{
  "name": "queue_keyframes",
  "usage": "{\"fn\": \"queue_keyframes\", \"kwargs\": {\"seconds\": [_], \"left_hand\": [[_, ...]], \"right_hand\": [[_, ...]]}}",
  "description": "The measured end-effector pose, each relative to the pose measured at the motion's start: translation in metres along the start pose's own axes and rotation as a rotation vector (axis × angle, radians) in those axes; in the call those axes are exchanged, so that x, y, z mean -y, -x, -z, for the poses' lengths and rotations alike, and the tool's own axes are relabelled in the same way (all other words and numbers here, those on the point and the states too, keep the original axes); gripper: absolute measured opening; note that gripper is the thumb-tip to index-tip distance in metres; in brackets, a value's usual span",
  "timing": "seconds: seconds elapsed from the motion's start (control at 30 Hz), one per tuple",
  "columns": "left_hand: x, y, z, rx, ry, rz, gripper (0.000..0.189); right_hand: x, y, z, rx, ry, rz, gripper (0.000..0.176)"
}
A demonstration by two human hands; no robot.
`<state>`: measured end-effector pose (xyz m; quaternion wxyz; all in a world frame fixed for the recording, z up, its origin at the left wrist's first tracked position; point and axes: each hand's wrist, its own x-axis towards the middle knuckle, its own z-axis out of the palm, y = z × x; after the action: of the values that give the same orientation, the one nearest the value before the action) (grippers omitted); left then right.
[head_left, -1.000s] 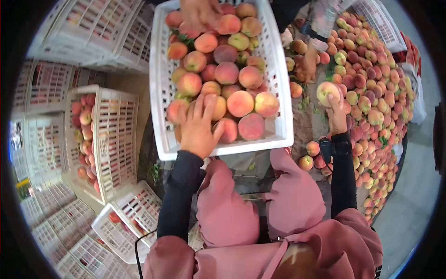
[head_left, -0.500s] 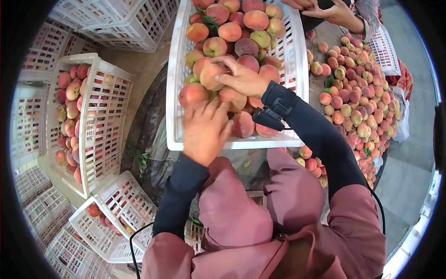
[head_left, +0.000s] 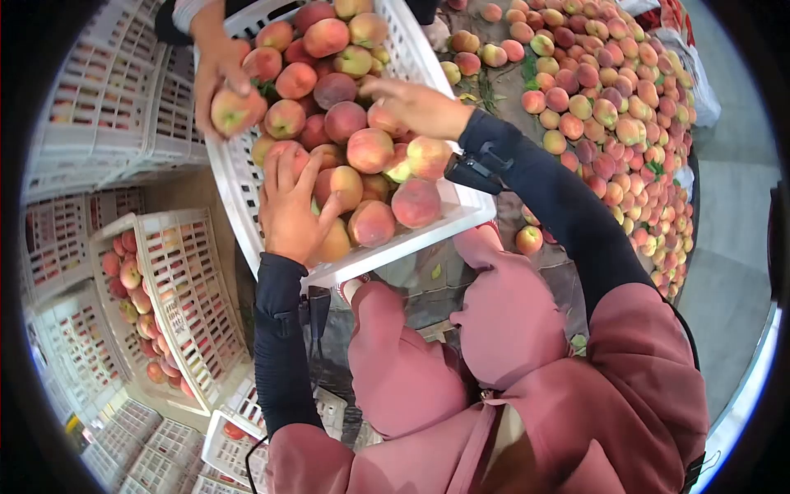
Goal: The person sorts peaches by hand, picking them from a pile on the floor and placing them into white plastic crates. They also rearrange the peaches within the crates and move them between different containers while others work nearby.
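A white plastic crate [head_left: 411, 249] full of peaches stands in front of my knees. My left hand [head_left: 292, 210] lies over peaches near the crate's near left corner, fingers and thumb spread. Farther right, my right hand [head_left: 415, 111] stretches over the peaches with its fingers extended, touching a red-yellow peach [head_left: 385, 120]. Between my hands lie a red-yellow peach [head_left: 369, 151] and a yellowish peach [head_left: 338, 189]. At the far left rim, another person's hand [head_left: 218, 62] holds a peach [head_left: 237, 111].
A large heap of peaches [head_left: 609, 123] covers the floor at the right. To the left stands another crate of peaches [head_left: 193, 288], with stacked white crates [head_left: 107, 99] behind it. More crates [head_left: 156, 453] fill the lower left.
My view has turned, so the crate appears slanted. My right hand has let go of a peach and its fingers are straightened. Another person's hand with a peach now shows at the left.
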<state>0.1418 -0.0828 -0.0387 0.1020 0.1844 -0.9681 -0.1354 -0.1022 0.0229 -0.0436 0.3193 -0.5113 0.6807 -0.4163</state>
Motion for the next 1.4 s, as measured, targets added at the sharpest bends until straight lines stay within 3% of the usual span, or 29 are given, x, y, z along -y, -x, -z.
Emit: {"fn": "queue_keyframes", "kwargs": {"seconds": [0.03, 0.1, 0.17, 0.23, 0.27, 0.33, 0.37, 0.43, 0.5, 0.53, 0.57, 0.63, 0.77, 0.8, 0.83, 0.9, 0.93, 1.0, 1.13, 1.2, 1.23, 1.27, 1.3, 1.33, 1.37, 1.4], "left_hand": [[-0.003, -0.004, 0.001, 0.024, -0.087, -0.004, 0.056], [-0.008, -0.011, 0.001, 0.035, -0.147, -0.043, 0.051], [-0.011, -0.018, 0.002, 0.071, -0.299, -0.085, 0.046], [-0.015, -0.023, 0.002, 0.104, -0.349, -0.114, 0.049], [-0.017, -0.026, 0.002, 0.111, -0.307, -0.104, 0.054], [-0.022, -0.029, 0.002, 0.133, -0.269, -0.108, 0.059], [-0.024, -0.028, 0.001, 0.156, -0.299, -0.122, 0.062], [-0.035, -0.03, 0.003, 0.192, -0.318, -0.178, 0.065], [-0.052, -0.028, 0.007, 0.263, -0.398, -0.228, 0.061], [-0.047, -0.023, 0.003, 0.261, -0.423, -0.242, 0.064], [-0.04, -0.02, -0.003, 0.254, -0.436, -0.27, 0.067], [-0.047, -0.017, -0.001, 0.274, -0.464, -0.273, 0.067], [-0.048, -0.009, -0.004, 0.22, -0.482, -0.314, 0.068], [-0.047, -0.008, -0.004, 0.216, -0.491, -0.329, 0.067], [-0.045, -0.009, -0.006, 0.207, -0.484, -0.344, 0.067], [-0.043, -0.007, -0.007, 0.21, -0.516, -0.327, 0.067], [-0.043, -0.006, -0.008, 0.22, -0.519, -0.304, 0.068], [-0.041, -0.004, -0.009, 0.222, -0.518, -0.298, 0.067], [-0.043, -0.007, -0.009, 0.241, -0.506, -0.274, 0.066], [-0.045, -0.007, -0.007, 0.253, -0.48, -0.291, 0.065], [-0.045, -0.009, -0.007, 0.251, -0.478, -0.299, 0.064], [-0.044, -0.009, -0.01, 0.255, -0.494, -0.257, 0.067], [-0.04, -0.012, -0.011, 0.216, -0.411, -0.292, 0.069], [-0.038, -0.008, -0.011, 0.181, -0.367, -0.289, 0.07], [-0.04, -0.008, -0.009, 0.165, -0.317, -0.279, 0.069], [-0.05, -0.013, -0.004, 0.226, -0.361, -0.219, 0.069]], "right_hand": [[-0.019, 0.0, -0.004, 0.064, 0.288, 0.178, 0.033], [-0.013, 0.011, -0.019, 0.209, 0.42, 0.152, 0.034], [-0.017, 0.02, -0.039, 0.203, 0.456, 0.129, 0.043], [0.019, 0.023, -0.018, 0.282, 0.442, -0.079, 0.034], [0.019, 0.027, -0.011, 0.267, 0.417, -0.088, 0.034], [0.014, 0.037, 0.0, 0.357, 0.325, 0.141, 0.022], [0.006, 0.043, -0.003, 0.34, 0.312, 0.129, 0.022], [-0.011, 0.057, -0.019, 0.086, 0.17, 0.382, 0.015], [-0.005, 0.055, -0.025, 0.149, 0.243, 0.242, 0.012], [-0.005, 0.055, -0.027, 0.117, 0.27, 0.29, 0.017], [0.007, 0.056, -0.017, 0.199, 0.211, 0.201, 0.022], [-0.008, 0.058, -0.031, 0.05, 0.187, 0.277, 0.027], [0.004, 0.155, 0.029, -0.411, -0.19, 0.289, 0.025], [-0.023, 0.183, 0.033, -0.621, -0.15, 0.259, 0.024], [-0.032, 0.219, 0.054, -0.613, -0.029, -0.013, 0.025], [-0.098, 0.297, 0.061, -0.925, 0.295, -0.255, 0.029], [-0.155, 0.34, 0.053, -1.012, 0.603, -0.333, 0.034], [-0.135, 0.383, 0.077, -1.184, 0.398, -0.709, 0.04], [-0.171, 0.402, 0.084, -1.063, 0.683, -0.78, 0.052], [-0.196, 0.39, 0.083, -0.652, 1.014, -0.715, 0.048], [-0.225, 0.381, 0.09, -0.529, 0.925, -0.864, 0.037], [-0.234, 0.377, 0.096, -0.496, 0.956, -0.884, 0.027], [-0.215, 0.359, 0.109, -0.448, 0.885, -0.949, 0.024], [-0.236, 0.357, 0.106, -0.684, 0.717, -0.799, 0.024], [-0.2, 0.333, 0.121, -0.707, 0.245, -0.878, 0.031], [-0.179, 0.311, 0.119, -0.886, -0.161, -0.795, 0.036]]}}
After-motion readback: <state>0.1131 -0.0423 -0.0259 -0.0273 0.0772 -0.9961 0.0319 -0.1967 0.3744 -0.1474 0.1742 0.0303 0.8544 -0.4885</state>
